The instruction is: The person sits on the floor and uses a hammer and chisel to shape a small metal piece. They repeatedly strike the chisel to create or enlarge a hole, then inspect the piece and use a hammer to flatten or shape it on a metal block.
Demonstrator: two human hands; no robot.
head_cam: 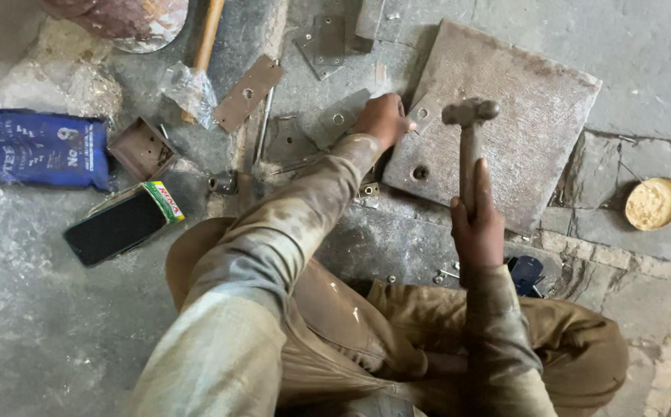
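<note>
My right hand (476,224) grips the handle of a hammer (470,116), whose metal head is raised above a thick square steel plate (520,93) lying on the stone floor. My left hand (382,120) reaches forward and pinches a small flat metal piece with a hole (425,113) against the plate's left edge. The plate has a round hole (420,173) near its lower left corner. I sit on the floor with my knees in brown trousers below the hands.
Flat metal brackets (247,93) and hinge-like pieces (324,42) lie scattered at the back. A phone (116,228), a small box (165,201), a blue pouch (38,147), an open metal box (142,148) and a wooden handle (206,38) sit left. A round tin (652,204) rests right.
</note>
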